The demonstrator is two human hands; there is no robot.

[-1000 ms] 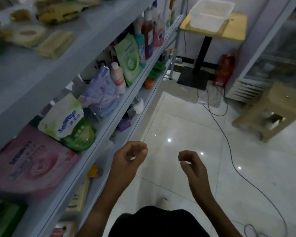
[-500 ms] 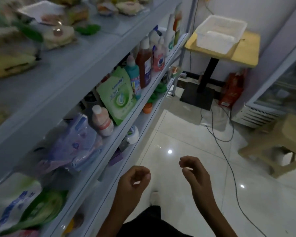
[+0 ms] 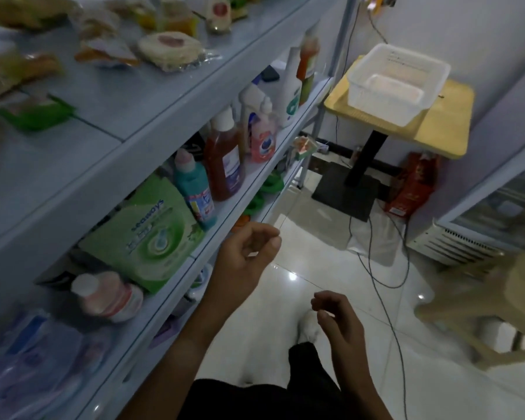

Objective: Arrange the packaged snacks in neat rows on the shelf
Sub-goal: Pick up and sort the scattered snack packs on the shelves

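Clear-wrapped packaged snacks (image 3: 170, 50) lie scattered, not in rows, on the top shelf (image 3: 109, 95). Both hands are apart, loosely curled, empty: left hand (image 3: 246, 253) by the bottle shelf edge, right hand (image 3: 340, 319) lower. Reaching up blind risks knocking the orange bottle (image 3: 225, 159) or sliding slippery packets off.

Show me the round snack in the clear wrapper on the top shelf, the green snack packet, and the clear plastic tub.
round wrapped snack (image 3: 170, 48): head view, on its pale top face.
green snack packet (image 3: 35, 115): head view, on the green wrapper's middle.
clear plastic tub (image 3: 419, 63): head view, on its far rim.
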